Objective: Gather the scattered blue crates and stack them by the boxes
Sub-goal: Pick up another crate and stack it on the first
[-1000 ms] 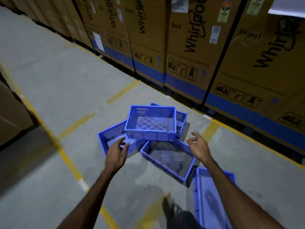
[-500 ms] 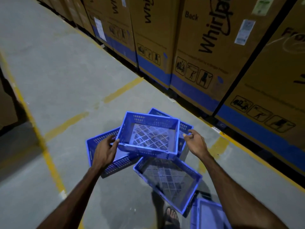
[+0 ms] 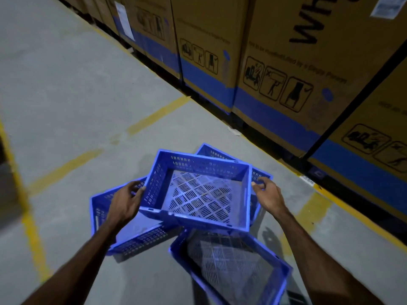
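A blue slotted crate [image 3: 198,192] sits on top of a loose pile of blue crates on the concrete floor. My left hand [image 3: 124,202] grips its left wall and my right hand [image 3: 267,194] grips its right rim. Under it on the left lies a second crate [image 3: 132,236], behind it a third crate [image 3: 220,154] shows only its far rim, and a fourth crate [image 3: 233,267] lies in front, nearer to me. The tall brown cardboard boxes [image 3: 275,69] with blue bands stand in a row just beyond the pile.
Yellow painted lines [image 3: 158,113] cross the grey floor to the left and run along the foot of the boxes on the right [image 3: 312,212]. Open floor stretches to the left of the pile. A dark object edges in at far left [image 3: 4,183].
Both hands reached forward from open air and took hold of the top crate's two sides. The view has moved closer to the pile and boxes.
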`<action>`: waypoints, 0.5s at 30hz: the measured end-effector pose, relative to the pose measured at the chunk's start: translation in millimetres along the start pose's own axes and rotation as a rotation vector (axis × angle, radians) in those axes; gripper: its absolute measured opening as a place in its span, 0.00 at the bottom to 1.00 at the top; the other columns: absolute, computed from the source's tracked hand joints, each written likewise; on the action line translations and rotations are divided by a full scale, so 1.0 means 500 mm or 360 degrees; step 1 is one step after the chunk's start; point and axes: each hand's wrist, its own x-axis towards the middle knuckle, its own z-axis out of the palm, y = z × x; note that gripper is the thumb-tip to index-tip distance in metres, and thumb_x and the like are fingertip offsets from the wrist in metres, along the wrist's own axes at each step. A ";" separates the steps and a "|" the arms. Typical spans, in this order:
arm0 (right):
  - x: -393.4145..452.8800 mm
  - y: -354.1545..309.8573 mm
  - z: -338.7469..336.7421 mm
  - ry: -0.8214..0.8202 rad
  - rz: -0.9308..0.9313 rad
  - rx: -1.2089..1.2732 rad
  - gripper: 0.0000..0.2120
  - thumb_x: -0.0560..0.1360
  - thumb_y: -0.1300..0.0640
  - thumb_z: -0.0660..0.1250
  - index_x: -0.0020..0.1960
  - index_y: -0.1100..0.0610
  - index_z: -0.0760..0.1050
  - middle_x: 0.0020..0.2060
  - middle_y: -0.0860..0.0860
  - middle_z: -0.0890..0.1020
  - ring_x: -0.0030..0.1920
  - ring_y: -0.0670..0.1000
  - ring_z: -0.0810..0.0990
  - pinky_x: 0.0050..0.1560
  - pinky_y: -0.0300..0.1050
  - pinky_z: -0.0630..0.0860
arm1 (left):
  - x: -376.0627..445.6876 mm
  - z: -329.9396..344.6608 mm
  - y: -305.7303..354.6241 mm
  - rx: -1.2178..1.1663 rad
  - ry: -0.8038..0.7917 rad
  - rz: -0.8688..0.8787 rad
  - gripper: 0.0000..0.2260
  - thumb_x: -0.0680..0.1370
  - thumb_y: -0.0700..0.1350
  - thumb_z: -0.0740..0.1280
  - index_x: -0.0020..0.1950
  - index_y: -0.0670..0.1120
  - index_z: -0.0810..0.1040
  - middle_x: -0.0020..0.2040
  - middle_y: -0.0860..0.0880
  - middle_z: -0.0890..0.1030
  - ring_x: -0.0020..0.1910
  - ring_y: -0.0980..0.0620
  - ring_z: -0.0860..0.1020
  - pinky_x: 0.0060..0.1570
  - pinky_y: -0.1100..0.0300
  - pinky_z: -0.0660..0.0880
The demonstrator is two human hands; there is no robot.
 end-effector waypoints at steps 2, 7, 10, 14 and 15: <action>0.054 0.029 0.043 0.0040 -0.0003 -0.0013 0.22 0.82 0.47 0.65 0.72 0.58 0.72 0.58 0.55 0.83 0.57 0.58 0.81 0.51 0.45 0.72 | 0.031 0.053 -0.047 0.0059 0.0014 0.0068 0.29 0.79 0.63 0.59 0.66 0.42 0.80 0.53 0.45 0.86 0.49 0.42 0.85 0.47 0.50 0.77; 0.165 0.125 0.136 0.0124 -0.0008 0.0007 0.21 0.82 0.46 0.65 0.70 0.55 0.73 0.58 0.53 0.84 0.52 0.55 0.82 0.53 0.49 0.77 | 0.099 0.172 -0.157 0.0099 0.0056 0.0106 0.29 0.79 0.62 0.59 0.68 0.42 0.79 0.55 0.44 0.85 0.50 0.42 0.84 0.47 0.51 0.76; 0.208 0.176 0.180 0.0140 0.0016 0.0022 0.22 0.81 0.46 0.66 0.71 0.54 0.72 0.59 0.53 0.83 0.53 0.55 0.82 0.55 0.52 0.79 | 0.132 0.233 -0.208 0.0114 0.0088 0.0127 0.29 0.79 0.61 0.59 0.68 0.40 0.79 0.58 0.42 0.85 0.51 0.40 0.84 0.51 0.47 0.77; 0.243 0.233 0.225 0.0131 0.0010 0.0016 0.21 0.80 0.45 0.67 0.69 0.54 0.73 0.54 0.55 0.84 0.53 0.57 0.83 0.54 0.49 0.78 | 0.167 0.299 -0.263 0.0138 0.0107 0.0070 0.27 0.80 0.58 0.64 0.68 0.38 0.80 0.61 0.37 0.84 0.54 0.37 0.83 0.56 0.44 0.76; 0.250 0.244 0.234 0.0117 0.0011 0.0019 0.20 0.80 0.45 0.67 0.67 0.54 0.74 0.51 0.54 0.85 0.51 0.57 0.83 0.53 0.50 0.79 | 0.171 0.310 -0.269 0.0139 0.0122 0.0064 0.27 0.80 0.58 0.63 0.67 0.37 0.80 0.60 0.37 0.84 0.54 0.36 0.83 0.56 0.43 0.76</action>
